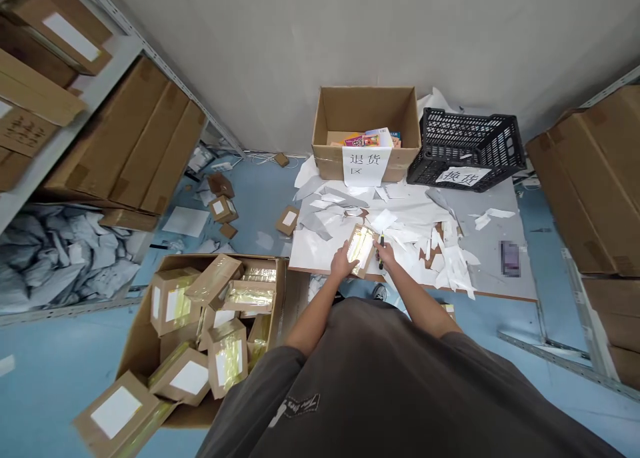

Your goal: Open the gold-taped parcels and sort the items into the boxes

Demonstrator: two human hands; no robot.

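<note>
A small cardboard box (359, 246) with a pale label and shiny tape is held just above the front of the littered table. My left hand (342, 262) is closed on its left edge, thumb on top. At its right side, my right hand (385, 253) grips a slim black utility knife (381, 250), its tip pointing away from me. Those fingers are close to the box's right edge; whether they touch it I cannot tell. Torn white paper and wrapping scraps (330, 211) lie around both hands on the table (493, 261).
A large carton (280, 291) of taped parcels stands at the lower left. Behind the table's litter are an open cardboard box (325, 161) with colourful packets and a black plastic crate (420, 171). Shelves (107, 85) with cartons flank the left; more cartons (585, 191) stack right.
</note>
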